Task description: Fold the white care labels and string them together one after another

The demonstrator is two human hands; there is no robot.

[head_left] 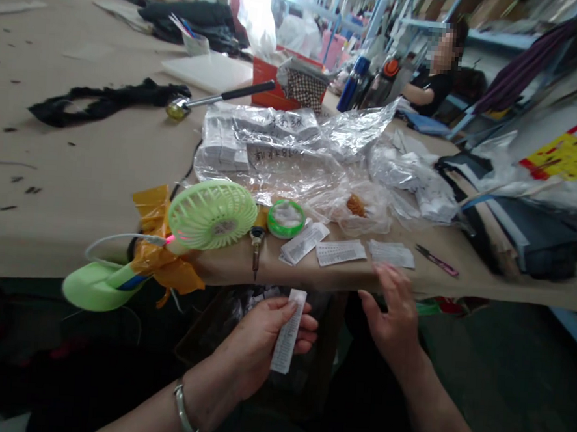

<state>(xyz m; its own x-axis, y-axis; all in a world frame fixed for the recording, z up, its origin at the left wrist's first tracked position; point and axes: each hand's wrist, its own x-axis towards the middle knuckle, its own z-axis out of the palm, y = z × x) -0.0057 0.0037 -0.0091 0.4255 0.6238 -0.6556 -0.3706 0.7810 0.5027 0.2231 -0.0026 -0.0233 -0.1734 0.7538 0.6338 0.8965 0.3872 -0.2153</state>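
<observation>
Below the table edge, my left hand (274,329) is closed on a white printed label (288,333), pinned under the thumb. I cannot tell whether it is one label or a thin stack. My right hand (394,310) is at the table's front edge with thumb and fingers apart, holding nothing. Its fingertips are close to a pile of printed labels (392,254). Left of that pile lie a second pile of labels (341,252) and a third, fanned pile (304,242). Beside them stands a round green tub (286,218) with white stuff inside.
A green fan (213,216) is taped at the table edge, near a pointed metal tool (256,246). Thread snips (437,260) lie at right. Behind are plastic-wrapped paper bundles (224,140), a black-handled tool (220,100) and bottles (354,83). A person (430,88) sits beyond.
</observation>
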